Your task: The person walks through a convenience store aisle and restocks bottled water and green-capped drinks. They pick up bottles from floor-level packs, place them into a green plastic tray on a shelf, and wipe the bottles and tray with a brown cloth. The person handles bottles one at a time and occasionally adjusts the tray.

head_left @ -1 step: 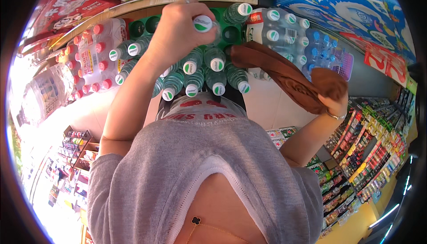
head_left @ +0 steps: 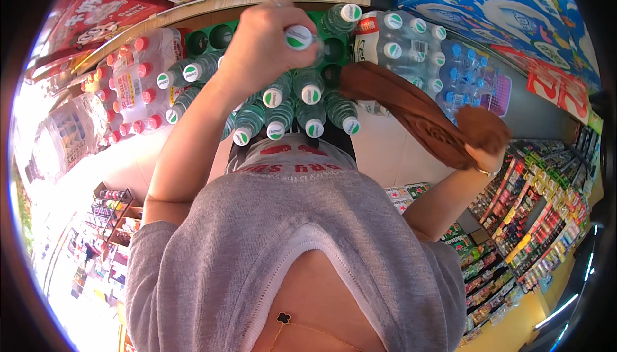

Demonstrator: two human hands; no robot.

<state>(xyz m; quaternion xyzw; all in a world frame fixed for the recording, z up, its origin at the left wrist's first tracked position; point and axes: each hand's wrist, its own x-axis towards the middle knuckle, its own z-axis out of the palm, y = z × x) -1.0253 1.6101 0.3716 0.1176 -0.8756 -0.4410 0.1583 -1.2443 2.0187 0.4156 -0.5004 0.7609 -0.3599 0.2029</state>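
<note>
My left hand (head_left: 257,47) is closed round the upper part of a clear water bottle (head_left: 298,37); its white cap with a green mark faces up. Most of that bottle is hidden by the hand. Below it, several similar bottles (head_left: 311,88) lean toward me with their caps up. Behind them is a green holder (head_left: 333,49) with round hollows. My right hand (head_left: 486,159) grips a bunched brown cloth (head_left: 411,105) off to the right. The cloth's far end hangs beside the bottles, and whether it touches them I cannot tell.
Wrapped red-capped bottles (head_left: 138,76) stand to the left, wrapped green-capped bottles (head_left: 398,44) to the right, with a blue-capped pack (head_left: 464,69) beyond. Blue cartons (head_left: 488,5) line the upper right. A wooden shelf edge (head_left: 193,13) runs behind. Stocked shelves (head_left: 536,217) are at the right.
My left hand has shifted slightly right and down with the bottle. The right hand and the brown cloth have moved a little to the right and down.
</note>
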